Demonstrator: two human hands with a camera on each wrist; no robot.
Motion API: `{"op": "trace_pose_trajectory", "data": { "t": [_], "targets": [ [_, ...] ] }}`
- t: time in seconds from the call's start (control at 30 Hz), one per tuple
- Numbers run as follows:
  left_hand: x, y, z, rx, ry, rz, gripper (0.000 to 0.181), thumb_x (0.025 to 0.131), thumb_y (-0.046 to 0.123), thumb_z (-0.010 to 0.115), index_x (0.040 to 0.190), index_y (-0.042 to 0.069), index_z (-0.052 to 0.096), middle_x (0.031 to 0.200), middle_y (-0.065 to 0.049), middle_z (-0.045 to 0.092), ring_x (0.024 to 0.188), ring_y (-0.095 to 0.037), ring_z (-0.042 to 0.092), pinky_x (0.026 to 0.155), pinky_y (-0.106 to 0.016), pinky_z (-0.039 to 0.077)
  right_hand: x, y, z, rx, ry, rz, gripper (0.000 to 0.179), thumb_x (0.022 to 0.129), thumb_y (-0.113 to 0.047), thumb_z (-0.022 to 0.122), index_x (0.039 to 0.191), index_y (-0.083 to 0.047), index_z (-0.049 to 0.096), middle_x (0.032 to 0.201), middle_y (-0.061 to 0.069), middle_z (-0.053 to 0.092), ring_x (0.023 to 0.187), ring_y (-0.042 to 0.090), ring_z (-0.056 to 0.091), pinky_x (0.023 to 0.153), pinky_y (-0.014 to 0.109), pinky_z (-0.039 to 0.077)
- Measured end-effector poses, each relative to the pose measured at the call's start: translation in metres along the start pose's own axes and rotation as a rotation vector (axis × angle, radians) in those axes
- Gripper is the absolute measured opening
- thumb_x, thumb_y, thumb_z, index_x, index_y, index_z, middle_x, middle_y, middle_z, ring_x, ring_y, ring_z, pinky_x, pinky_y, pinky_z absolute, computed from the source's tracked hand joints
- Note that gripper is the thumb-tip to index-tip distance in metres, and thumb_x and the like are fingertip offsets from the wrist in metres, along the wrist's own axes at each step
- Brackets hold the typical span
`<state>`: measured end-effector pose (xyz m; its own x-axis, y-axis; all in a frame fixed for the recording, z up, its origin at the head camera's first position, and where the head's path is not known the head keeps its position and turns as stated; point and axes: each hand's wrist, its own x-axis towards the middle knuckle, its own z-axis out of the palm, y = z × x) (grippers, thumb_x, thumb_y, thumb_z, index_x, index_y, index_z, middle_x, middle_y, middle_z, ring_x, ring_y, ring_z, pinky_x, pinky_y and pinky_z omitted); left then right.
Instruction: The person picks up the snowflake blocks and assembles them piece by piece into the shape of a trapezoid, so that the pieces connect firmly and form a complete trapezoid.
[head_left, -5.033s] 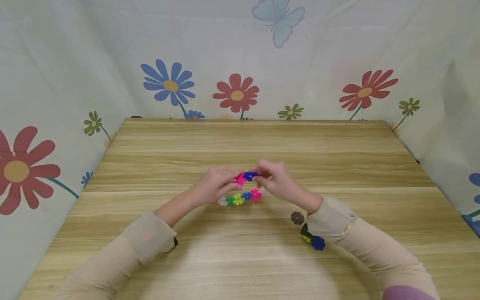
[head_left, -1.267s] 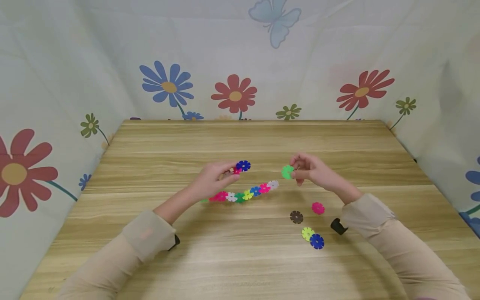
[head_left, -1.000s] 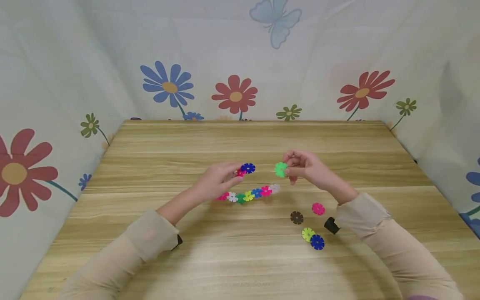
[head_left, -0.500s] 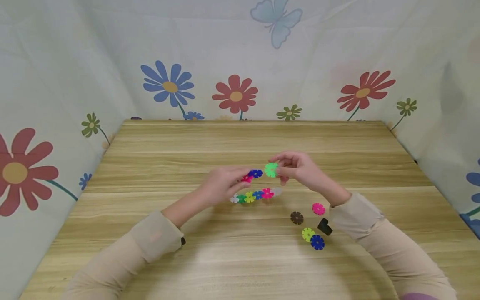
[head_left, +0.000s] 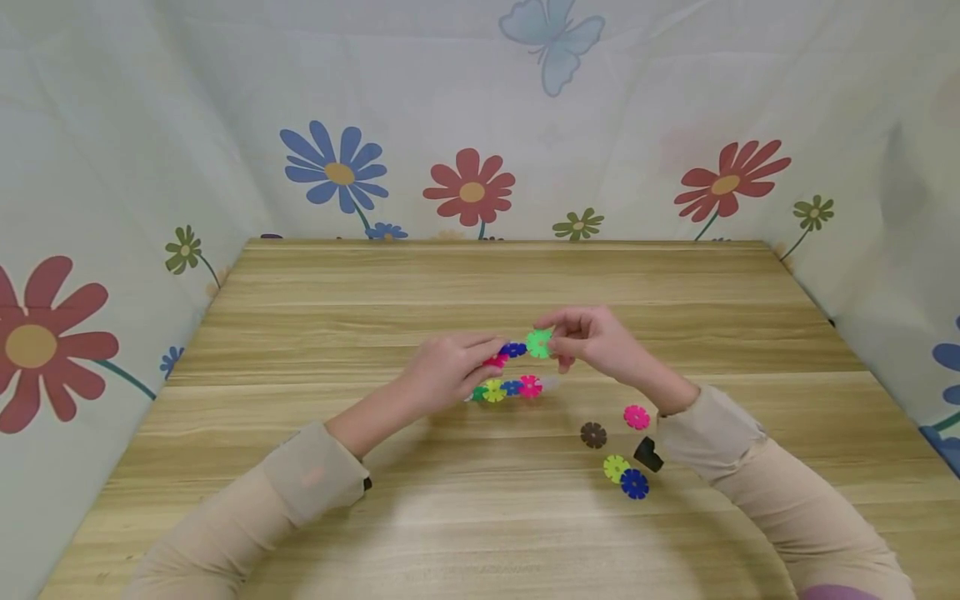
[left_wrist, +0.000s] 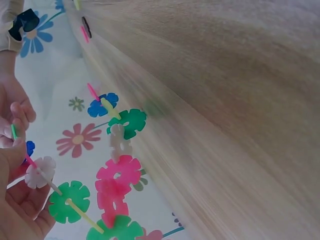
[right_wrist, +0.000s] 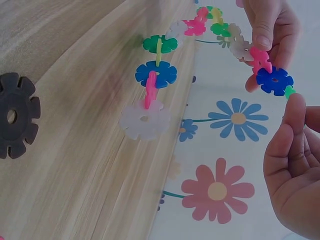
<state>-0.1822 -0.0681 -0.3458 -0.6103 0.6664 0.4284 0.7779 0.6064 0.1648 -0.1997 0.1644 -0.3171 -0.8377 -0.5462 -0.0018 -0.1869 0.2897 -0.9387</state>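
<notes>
My left hand (head_left: 450, 367) pinches the pink snowflake disc (right_wrist: 261, 60) near one end of a linked chain of notched plastic discs. Past it, at the chain's end, sits a blue disc (right_wrist: 274, 81). A bright green disc (head_left: 539, 343) is pinched between the thumb and fingers of my right hand (head_left: 596, 342), its edge meeting the blue one; whether they interlock I cannot tell. The chain loops down from my left hand through green, white, pink and yellow discs, and its other end carries a white disc (right_wrist: 144, 120). Part of the chain is hidden behind my left hand in the head view.
On the wooden table (head_left: 480, 517), to the right, lie a loose brown disc (head_left: 593, 435) and a pink disc (head_left: 637, 417). A yellow disc (head_left: 616, 468) partly underlies a dark blue disc (head_left: 634, 483). A flowered cloth (head_left: 637, 125) hangs behind the table.
Earlier, the right hand held the green disc apart on the right; it has moved left to the chain's blue end. The left hand has shifted slightly right. A loose pink disc now shows at right.
</notes>
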Motion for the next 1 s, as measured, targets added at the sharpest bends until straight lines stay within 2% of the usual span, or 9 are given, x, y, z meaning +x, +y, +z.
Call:
{"op": "trace_pose_trajectory", "data": {
  "t": [0.17,0.37,0.6,0.8,0.9,1.0],
  "targets": [
    [0.000,0.001,0.000,0.023,0.004,0.013,0.034,0.082,0.028,0.062,0.112,0.011,0.062,0.107,-0.005,0.065,0.093,-0.015,0.063,0.076,-0.027,0.052,0.000,0.001,0.001,-0.043,-0.030,-0.027,0.025,0.084,0.001,0.051,0.109,0.005,0.057,0.070,0.012,0.057,0.053,0.014,0.056,0.053,0.030,0.051],
    [0.000,0.002,0.002,0.039,0.027,0.078,0.031,0.083,0.021,0.062,0.111,0.007,0.062,0.105,-0.009,0.065,0.093,-0.020,0.063,0.078,-0.028,0.052,0.000,0.001,0.006,-0.031,-0.017,-0.029,0.022,0.085,0.000,0.051,0.106,0.005,0.059,0.072,0.019,0.057,0.051,0.013,0.054,0.052,0.028,0.050],
    [-0.001,0.003,0.003,0.054,0.027,0.102,0.033,0.081,0.015,0.063,0.112,0.004,0.060,0.106,-0.010,0.064,0.094,-0.020,0.063,0.078,-0.025,0.051,0.000,0.001,0.011,0.039,0.003,-0.007,0.022,0.085,0.002,0.051,0.104,0.012,0.057,0.068,0.009,0.058,0.051,0.010,0.056,0.053,0.025,0.051],
    [-0.002,0.003,0.003,0.130,0.044,0.154,0.031,0.080,0.013,0.064,0.110,0.003,0.061,0.101,-0.010,0.066,0.090,-0.020,0.064,0.076,-0.026,0.052,0.001,0.001,0.016,0.017,-0.009,0.023,0.022,0.086,0.002,0.051,0.104,0.011,0.057,0.069,0.014,0.057,0.050,0.011,0.056,0.053,0.024,0.051],
    [-0.002,0.004,0.003,0.129,0.034,0.147,0.032,0.081,0.014,0.064,0.110,0.002,0.061,0.102,-0.012,0.066,0.090,-0.021,0.064,0.076,-0.027,0.052,0.001,0.001,0.018,0.019,-0.016,0.033,0.022,0.086,0.002,0.050,0.105,0.011,0.057,0.067,0.014,0.056,0.050,0.010,0.055,0.054,0.023,0.051],
    [-0.002,0.003,0.002,0.075,-0.001,0.097,0.034,0.081,0.016,0.064,0.113,0.004,0.060,0.104,-0.011,0.065,0.091,-0.021,0.064,0.076,-0.028,0.052,0.002,0.002,0.018,0.035,-0.023,0.051,0.024,0.087,0.001,0.049,0.107,0.012,0.056,0.066,0.007,0.057,0.052,0.009,0.055,0.055,0.024,0.051]
  ]
}}
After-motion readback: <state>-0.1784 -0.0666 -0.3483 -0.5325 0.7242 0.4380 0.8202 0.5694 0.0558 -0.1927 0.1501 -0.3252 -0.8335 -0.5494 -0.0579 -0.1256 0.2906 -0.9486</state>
